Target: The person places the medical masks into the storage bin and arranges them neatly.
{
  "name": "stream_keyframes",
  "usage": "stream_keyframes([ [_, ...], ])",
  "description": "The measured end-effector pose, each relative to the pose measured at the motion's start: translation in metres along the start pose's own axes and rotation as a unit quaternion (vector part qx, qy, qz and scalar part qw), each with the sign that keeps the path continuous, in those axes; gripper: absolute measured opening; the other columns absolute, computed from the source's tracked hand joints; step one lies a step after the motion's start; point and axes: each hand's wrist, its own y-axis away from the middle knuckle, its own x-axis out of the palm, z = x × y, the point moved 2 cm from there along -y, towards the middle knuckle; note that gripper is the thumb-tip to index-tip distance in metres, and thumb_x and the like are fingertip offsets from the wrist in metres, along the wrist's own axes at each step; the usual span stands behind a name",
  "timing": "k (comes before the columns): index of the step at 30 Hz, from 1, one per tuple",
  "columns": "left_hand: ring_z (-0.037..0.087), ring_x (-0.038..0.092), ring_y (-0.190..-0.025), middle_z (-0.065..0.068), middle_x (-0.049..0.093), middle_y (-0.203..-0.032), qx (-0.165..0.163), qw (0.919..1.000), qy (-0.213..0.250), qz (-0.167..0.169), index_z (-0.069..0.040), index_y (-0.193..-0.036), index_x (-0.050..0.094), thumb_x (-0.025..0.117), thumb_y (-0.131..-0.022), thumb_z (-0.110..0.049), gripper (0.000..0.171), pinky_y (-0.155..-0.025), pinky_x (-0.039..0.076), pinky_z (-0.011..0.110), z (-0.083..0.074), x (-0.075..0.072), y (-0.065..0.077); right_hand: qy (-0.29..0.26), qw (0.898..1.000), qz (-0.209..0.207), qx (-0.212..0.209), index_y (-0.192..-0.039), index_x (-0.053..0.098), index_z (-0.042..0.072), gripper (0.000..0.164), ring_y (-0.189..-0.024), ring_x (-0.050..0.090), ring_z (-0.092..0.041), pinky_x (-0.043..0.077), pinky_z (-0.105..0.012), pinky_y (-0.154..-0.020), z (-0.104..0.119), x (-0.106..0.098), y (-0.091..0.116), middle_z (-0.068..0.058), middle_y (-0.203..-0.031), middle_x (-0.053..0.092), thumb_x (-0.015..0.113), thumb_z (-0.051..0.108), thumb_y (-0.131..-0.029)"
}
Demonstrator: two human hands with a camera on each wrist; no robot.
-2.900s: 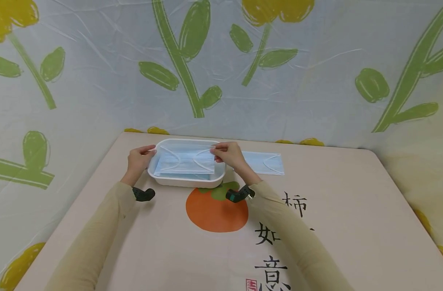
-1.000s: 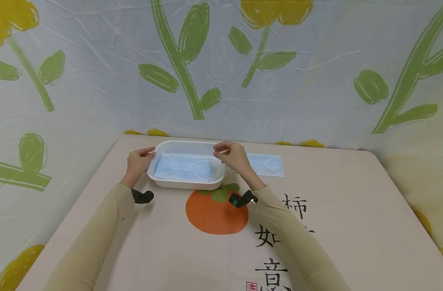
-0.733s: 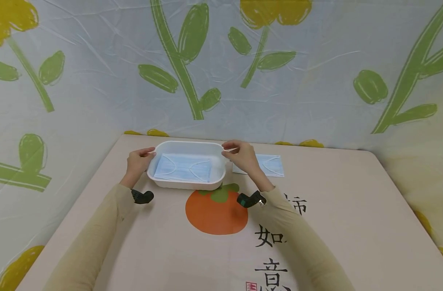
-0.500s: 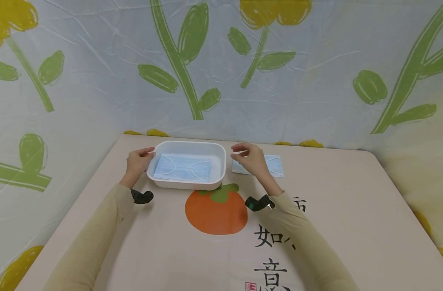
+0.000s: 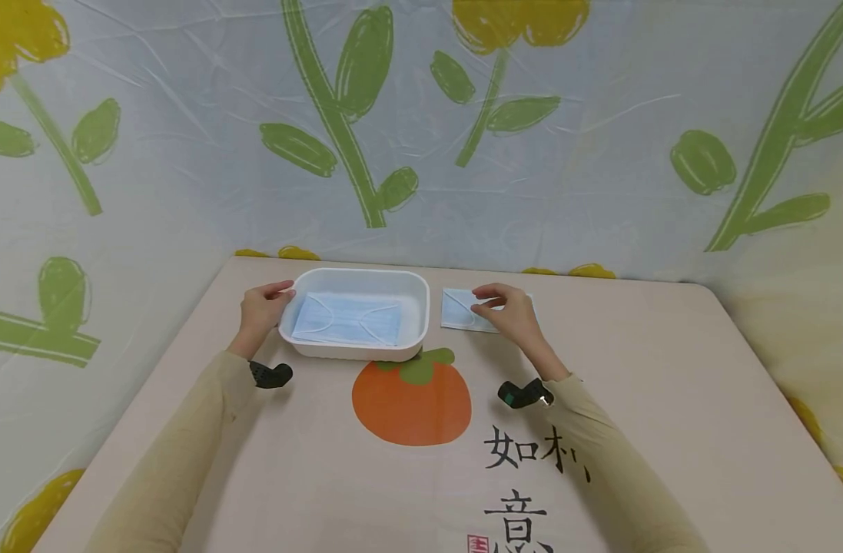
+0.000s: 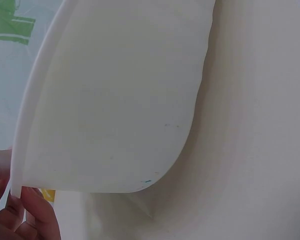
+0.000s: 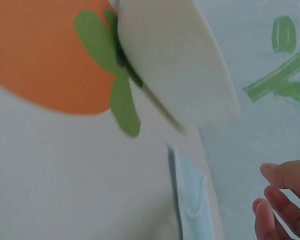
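My left hand point(image 5: 258, 313) pinches the left end of a white plastic tray point(image 5: 355, 352); in the left wrist view, thumb and fingers close around its rim point(image 6: 21, 150). Inside the tray lies a light-blue disposable face mask point(image 5: 352, 319), ear loops on top. My right hand point(image 5: 516, 316) hovers over another blue face mask point(image 5: 456, 309) lying flat on the table right of the tray, partly covering it in the head view. Its fingers are loosely bent and hold nothing. The right wrist view shows thumb and fingertips apart, with that mask point(image 7: 194, 200) to their left.
The pale pink table point(image 5: 324, 476) carries a printed orange persimmon point(image 5: 411, 403) and black characters point(image 5: 514, 518) in front of the tray. Behind it hangs a flower-patterned curtain point(image 5: 220, 153). A black wrist camera point(image 5: 521, 394) sits under my right wrist.
Earlier my right hand held a mask over the tray; that mask now lies inside. The right hand has moved right, empty, over the table mask. My left hand stays on the rim.
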Motion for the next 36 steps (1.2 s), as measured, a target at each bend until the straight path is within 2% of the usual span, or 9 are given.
stream_keyframes([
  [7,0.018,0.049,-0.091,0.014,0.059,-0.120,-0.001,1.0000,-0.001,-0.003,-0.013,-0.133,0.059,0.055,-0.098,-0.026,0.037,-0.061,0.044,0.017,0.000,0.000,-0.001,0.031,0.999,0.013,0.021,-0.115,0.066,0.001,0.033,-0.097,0.067,-0.034,0.051,-0.030,-0.079,-0.022,-0.016,0.003,-0.020,-0.113,0.068,0.071,0.011,-0.085],
  [11,0.018,0.049,-0.090,0.013,0.059,-0.118,-0.004,0.9999,0.000,-0.010,-0.013,-0.132,0.059,0.055,-0.098,-0.025,0.037,-0.062,0.047,0.022,0.001,-0.001,-0.002,0.041,0.999,0.014,0.025,-0.117,0.065,0.000,0.035,-0.099,0.066,-0.036,0.052,-0.034,-0.079,-0.030,-0.027,-0.001,-0.022,-0.115,0.067,0.072,0.011,-0.085],
  [16,0.020,0.050,-0.096,0.014,0.058,-0.123,-0.010,0.9999,0.004,-0.001,-0.014,-0.133,0.058,0.055,-0.098,-0.026,0.038,-0.062,0.045,0.015,-0.001,-0.001,0.000,0.050,0.998,0.018,0.038,-0.119,0.064,-0.001,0.037,-0.101,0.065,-0.037,0.051,-0.044,-0.087,-0.046,-0.040,-0.008,-0.022,-0.117,0.066,0.072,0.011,-0.085],
  [21,0.020,0.050,-0.097,0.015,0.058,-0.125,-0.010,0.9999,-0.002,0.002,-0.014,-0.135,0.057,0.054,-0.098,-0.026,0.039,-0.060,0.043,0.011,-0.003,-0.001,0.003,0.058,0.995,0.030,0.074,-0.124,0.061,0.000,0.041,-0.106,0.062,-0.036,0.048,-0.040,-0.087,-0.063,-0.050,-0.014,-0.021,-0.120,0.064,0.071,0.014,-0.087],
  [30,0.021,0.050,-0.094,0.016,0.057,-0.123,-0.006,0.9999,-0.008,0.004,-0.013,-0.135,0.056,0.054,-0.099,-0.025,0.039,-0.060,0.044,0.013,-0.004,-0.001,0.003,0.065,0.991,0.039,0.111,-0.128,0.057,-0.002,0.047,-0.110,0.059,-0.040,0.049,-0.047,-0.092,-0.081,-0.060,-0.019,-0.027,-0.122,0.061,0.071,0.015,-0.086],
  [36,0.019,0.049,-0.090,0.015,0.058,-0.120,0.003,1.0000,-0.008,0.003,-0.013,-0.134,0.057,0.054,-0.098,-0.026,0.038,-0.059,0.044,0.013,-0.001,-0.001,0.001,0.072,0.985,0.049,0.148,-0.134,0.050,-0.003,0.058,-0.115,0.054,-0.039,0.048,-0.045,-0.092,-0.090,-0.061,-0.023,-0.026,-0.125,0.057,0.072,0.023,-0.086],
])
